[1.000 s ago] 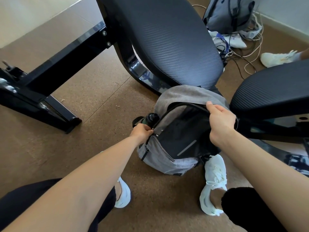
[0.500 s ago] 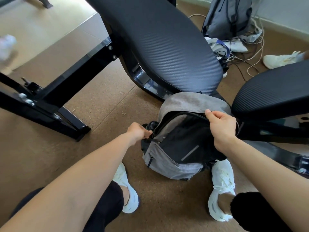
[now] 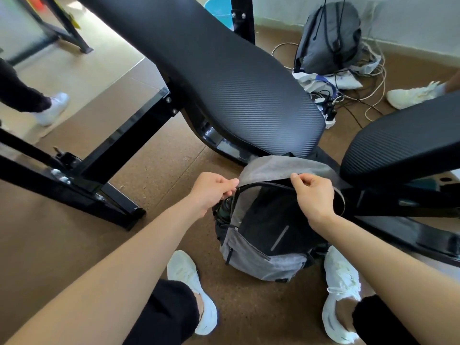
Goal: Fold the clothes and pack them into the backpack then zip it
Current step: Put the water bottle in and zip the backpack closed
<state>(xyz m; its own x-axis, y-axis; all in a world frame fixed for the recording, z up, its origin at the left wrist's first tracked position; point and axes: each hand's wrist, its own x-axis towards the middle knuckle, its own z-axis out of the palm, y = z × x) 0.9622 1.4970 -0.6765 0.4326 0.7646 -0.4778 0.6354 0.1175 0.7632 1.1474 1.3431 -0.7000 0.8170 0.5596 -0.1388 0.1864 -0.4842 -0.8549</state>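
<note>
your left hand [image 3: 211, 192]: fingers curled tight, thumb and forefinger pinching at zip line on upper left corner of grey fabric backpack with black front panel [image 3: 263, 235]. your right hand [image 3: 313, 195]: fingers curled, pinching top edge of backpack opening. backpack upright on brown cork-like floor [image 3: 149, 170] between your white sneakers [image 3: 191, 290], just in front of black ribbed padded bench [image 3: 236, 95]. dark bottle [image 3: 225, 207] in side pocket. no readable writing or brand.
</note>
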